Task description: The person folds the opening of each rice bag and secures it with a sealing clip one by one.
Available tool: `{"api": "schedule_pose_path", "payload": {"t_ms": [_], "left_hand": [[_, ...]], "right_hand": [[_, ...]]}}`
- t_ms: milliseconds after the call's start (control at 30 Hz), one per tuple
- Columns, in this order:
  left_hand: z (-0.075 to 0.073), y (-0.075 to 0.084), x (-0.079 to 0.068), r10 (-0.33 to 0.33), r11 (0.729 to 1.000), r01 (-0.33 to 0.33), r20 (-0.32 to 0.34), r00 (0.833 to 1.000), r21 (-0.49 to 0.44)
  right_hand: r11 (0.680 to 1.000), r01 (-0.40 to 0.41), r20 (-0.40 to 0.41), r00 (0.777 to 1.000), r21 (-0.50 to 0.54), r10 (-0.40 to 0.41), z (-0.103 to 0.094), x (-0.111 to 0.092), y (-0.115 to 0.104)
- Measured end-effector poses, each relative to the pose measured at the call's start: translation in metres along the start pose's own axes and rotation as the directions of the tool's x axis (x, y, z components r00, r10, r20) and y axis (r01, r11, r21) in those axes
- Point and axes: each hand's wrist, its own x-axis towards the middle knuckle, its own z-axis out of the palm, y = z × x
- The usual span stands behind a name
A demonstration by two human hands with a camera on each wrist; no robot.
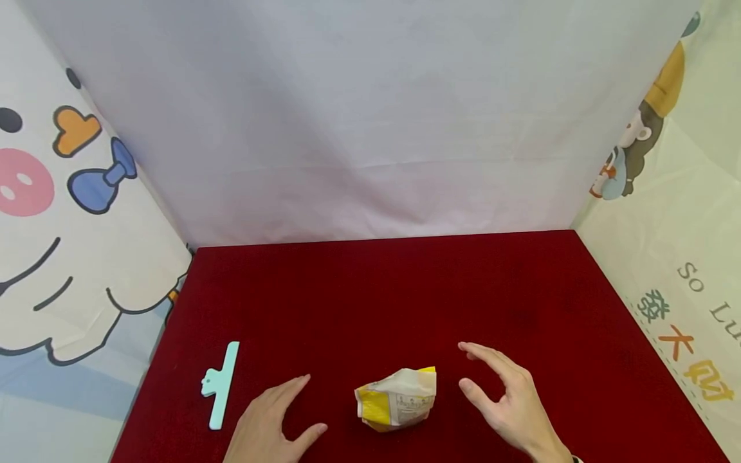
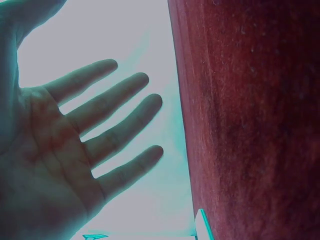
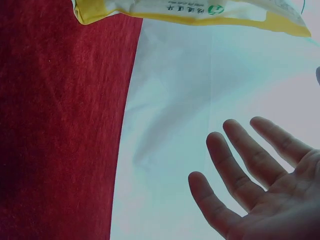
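A crumpled white and yellow packet (image 1: 399, 400) with printing on it lies on the red cloth between my two hands. My left hand (image 1: 267, 421) is to its left, fingers spread and thumb apart, holding nothing. On the other side, my right hand (image 1: 514, 402) hovers with relaxed fingers and a free palm. The packet (image 3: 200, 12) crosses the top of the right wrist view, apart from the fingertips there. Left of my left hand lies a mint-green clip (image 1: 222, 387) with a long straight bar. Only a sliver of the clip (image 2: 203, 226) appears in the left wrist view.
The red cloth (image 1: 382, 302) covers the tabletop. A pale curtain (image 1: 370, 128) rises behind its back edge. Printed sheets with cartoon figures flank it, one on the left (image 1: 116, 257) and one on the right (image 1: 648, 244).
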Motion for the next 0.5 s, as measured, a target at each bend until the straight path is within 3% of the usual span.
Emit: {"api": "schedule_pose_path", "payload": {"t_ms": [233, 500], "left_hand": [[0.0022, -0.0014, -0.0006, 0.091, 0.996, -0.091, -0.09, 0.992, 0.003], [0.0066, -0.0061, 0.0014, 0.24, 0.97, -0.239, -0.207, 0.948, 0.032]], "right_hand": [[1.0, 0.004, 0.013, 1.0, 0.017, -0.004, 0.0013, 0.0005, -0.0014], [0.999, 0.012, 0.027, 1.0, 0.032, -0.012, 0.0023, 0.0004, -0.0041]]}}
